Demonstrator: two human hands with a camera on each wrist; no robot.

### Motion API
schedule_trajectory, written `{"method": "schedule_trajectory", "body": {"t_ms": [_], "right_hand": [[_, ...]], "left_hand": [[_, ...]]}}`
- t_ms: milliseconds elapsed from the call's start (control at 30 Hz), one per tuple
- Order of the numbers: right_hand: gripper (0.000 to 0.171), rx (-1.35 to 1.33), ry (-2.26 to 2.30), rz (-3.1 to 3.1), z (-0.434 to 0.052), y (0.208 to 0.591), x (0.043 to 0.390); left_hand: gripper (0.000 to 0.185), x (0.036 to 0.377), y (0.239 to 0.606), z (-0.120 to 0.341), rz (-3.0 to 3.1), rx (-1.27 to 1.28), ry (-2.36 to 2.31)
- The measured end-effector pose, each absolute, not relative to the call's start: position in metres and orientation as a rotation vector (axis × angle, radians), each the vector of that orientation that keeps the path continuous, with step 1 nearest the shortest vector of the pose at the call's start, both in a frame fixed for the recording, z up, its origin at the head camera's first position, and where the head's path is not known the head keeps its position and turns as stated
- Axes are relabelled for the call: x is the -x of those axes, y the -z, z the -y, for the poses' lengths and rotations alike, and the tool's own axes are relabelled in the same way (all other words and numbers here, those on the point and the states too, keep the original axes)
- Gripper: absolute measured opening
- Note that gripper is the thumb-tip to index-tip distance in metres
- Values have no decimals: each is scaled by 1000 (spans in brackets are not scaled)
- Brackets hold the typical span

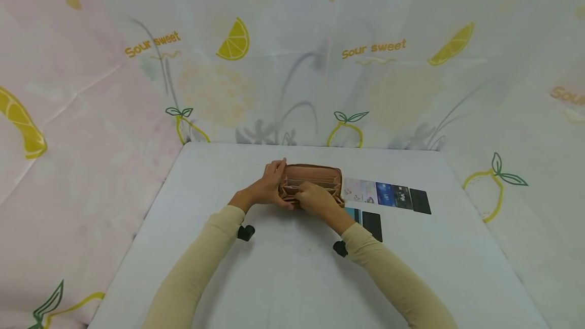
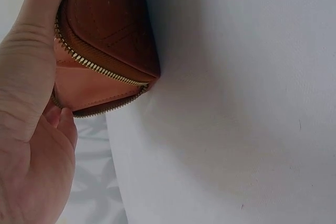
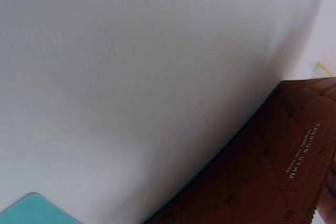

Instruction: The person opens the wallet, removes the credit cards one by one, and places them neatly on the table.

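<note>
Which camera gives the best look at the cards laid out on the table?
The head view: it shows the row of cards beside the open wallet, plus two more nearer the right hand. The right wrist view catches only a teal card corner; the left wrist view shows none.

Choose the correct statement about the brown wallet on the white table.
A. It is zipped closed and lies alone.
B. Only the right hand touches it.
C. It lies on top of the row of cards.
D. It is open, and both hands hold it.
D: in the head view the wallet shows its open inner compartments, with the left hand gripping its left end and the right hand on its near edge.
</note>
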State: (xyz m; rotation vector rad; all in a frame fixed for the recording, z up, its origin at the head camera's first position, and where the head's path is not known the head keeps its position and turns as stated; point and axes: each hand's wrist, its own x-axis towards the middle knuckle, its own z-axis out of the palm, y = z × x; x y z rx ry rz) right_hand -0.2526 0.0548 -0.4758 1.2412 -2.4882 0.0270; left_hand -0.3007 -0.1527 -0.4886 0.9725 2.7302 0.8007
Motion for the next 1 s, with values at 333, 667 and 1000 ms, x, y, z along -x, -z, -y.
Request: {"method": "schedule_trajectory", "body": {"t_ms": [333, 667, 1000], "right_hand": [[6, -1196, -39, 2460, -57, 467, 250], [7, -1214, -210, 2362, -55, 467, 250], [7, -1248, -312, 2431, -56, 465, 249]], "left_hand": [[142, 300, 488, 152, -2726, -996, -821], [143, 302, 488, 155, -2721, -992, -847], [142, 301, 486, 154, -2720, -966, -844]]}}
